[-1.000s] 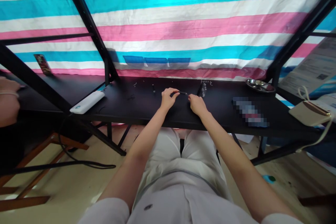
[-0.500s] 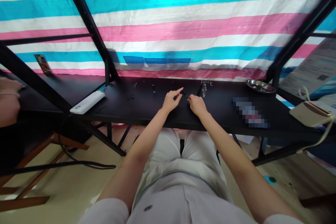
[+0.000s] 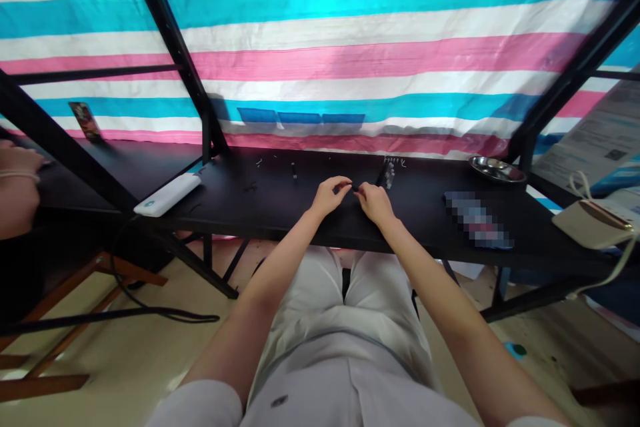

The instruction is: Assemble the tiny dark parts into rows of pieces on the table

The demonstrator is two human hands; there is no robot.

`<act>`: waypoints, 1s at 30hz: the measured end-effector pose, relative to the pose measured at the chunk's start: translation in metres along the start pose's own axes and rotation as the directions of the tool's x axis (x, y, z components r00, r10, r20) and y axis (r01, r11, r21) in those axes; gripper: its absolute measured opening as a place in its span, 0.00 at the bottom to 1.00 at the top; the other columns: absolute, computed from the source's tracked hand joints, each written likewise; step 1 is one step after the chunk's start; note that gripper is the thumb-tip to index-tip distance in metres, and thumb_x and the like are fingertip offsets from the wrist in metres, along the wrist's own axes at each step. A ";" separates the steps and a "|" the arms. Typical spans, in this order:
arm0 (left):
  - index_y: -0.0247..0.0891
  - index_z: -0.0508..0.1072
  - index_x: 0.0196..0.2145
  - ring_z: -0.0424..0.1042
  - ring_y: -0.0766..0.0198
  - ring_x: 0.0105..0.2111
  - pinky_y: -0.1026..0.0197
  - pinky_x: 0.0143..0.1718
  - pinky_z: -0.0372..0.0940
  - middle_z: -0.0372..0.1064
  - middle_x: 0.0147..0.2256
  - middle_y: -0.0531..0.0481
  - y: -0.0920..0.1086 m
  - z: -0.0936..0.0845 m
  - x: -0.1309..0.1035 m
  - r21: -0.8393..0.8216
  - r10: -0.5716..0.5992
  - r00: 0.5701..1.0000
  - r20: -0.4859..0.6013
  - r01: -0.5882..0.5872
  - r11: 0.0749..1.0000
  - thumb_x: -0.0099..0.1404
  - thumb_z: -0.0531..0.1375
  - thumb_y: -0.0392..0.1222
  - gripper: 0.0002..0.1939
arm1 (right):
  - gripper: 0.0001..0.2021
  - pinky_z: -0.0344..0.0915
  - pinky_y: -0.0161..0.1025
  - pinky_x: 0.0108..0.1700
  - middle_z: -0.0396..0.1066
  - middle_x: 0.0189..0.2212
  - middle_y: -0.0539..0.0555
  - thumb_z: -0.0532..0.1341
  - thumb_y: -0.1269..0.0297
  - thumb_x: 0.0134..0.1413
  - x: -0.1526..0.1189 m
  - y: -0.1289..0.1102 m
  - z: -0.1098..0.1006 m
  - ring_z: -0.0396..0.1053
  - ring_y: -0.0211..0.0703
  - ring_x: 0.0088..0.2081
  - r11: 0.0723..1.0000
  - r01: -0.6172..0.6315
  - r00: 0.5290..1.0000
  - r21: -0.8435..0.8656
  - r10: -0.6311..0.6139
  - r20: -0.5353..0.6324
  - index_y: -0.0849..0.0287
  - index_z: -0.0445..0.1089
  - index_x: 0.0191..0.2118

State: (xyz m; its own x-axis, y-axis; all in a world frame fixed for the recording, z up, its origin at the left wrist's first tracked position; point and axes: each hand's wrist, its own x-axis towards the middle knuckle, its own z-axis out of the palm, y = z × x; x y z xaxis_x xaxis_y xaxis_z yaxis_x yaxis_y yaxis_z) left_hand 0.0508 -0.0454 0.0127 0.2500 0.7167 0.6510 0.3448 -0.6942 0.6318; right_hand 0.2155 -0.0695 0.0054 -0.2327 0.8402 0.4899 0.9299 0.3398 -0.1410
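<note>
Over the black table (image 3: 240,203), my two hands almost meet at the fingertips. A small dark piece (image 3: 355,189), too small to name, shows between them. My right hand (image 3: 375,201) is closed in a pinch on this piece. My left hand (image 3: 332,195) has its thumb and fingers bent together at the piece's other side; what its tips grip is hard to make out. Just behind my right hand lie a dark strip and a row of small clear pieces (image 3: 389,175). A short dark stick with a light end (image 3: 294,171) is left of my hands.
Small white bits (image 3: 396,161) and thin dark strands (image 3: 251,185) are scattered on the table. A white oblong case (image 3: 168,195) is at the left, a metal dish (image 3: 497,171) and a blurred packet (image 3: 477,220) at the right, beside a beige bag (image 3: 593,221). Another person's hand (image 3: 19,170) shows far left.
My left hand's outstretched index finger has bent in, and its tips have come closer to the dark piece. My right hand keeps its pinch and has barely moved.
</note>
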 end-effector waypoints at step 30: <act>0.38 0.72 0.34 0.67 0.63 0.32 0.59 0.38 0.64 0.70 0.31 0.47 -0.004 -0.006 -0.002 0.171 0.020 0.937 -0.350 0.043 0.984 0.66 0.52 0.43 0.11 | 0.07 0.58 0.35 0.33 0.71 0.29 0.55 0.55 0.66 0.55 0.073 -0.033 0.046 0.66 0.40 0.30 0.934 -0.040 0.996 0.356 0.009 0.087 0.61 0.69 0.32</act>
State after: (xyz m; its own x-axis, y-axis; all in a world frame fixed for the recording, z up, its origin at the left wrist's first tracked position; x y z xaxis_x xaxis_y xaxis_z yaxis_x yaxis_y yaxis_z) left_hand 0.0438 -0.0445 0.0117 -0.0756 0.6343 0.7694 0.5053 -0.6409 0.5779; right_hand 0.1543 0.0005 0.0064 -0.2479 0.8770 0.4116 0.7758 0.4342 -0.4578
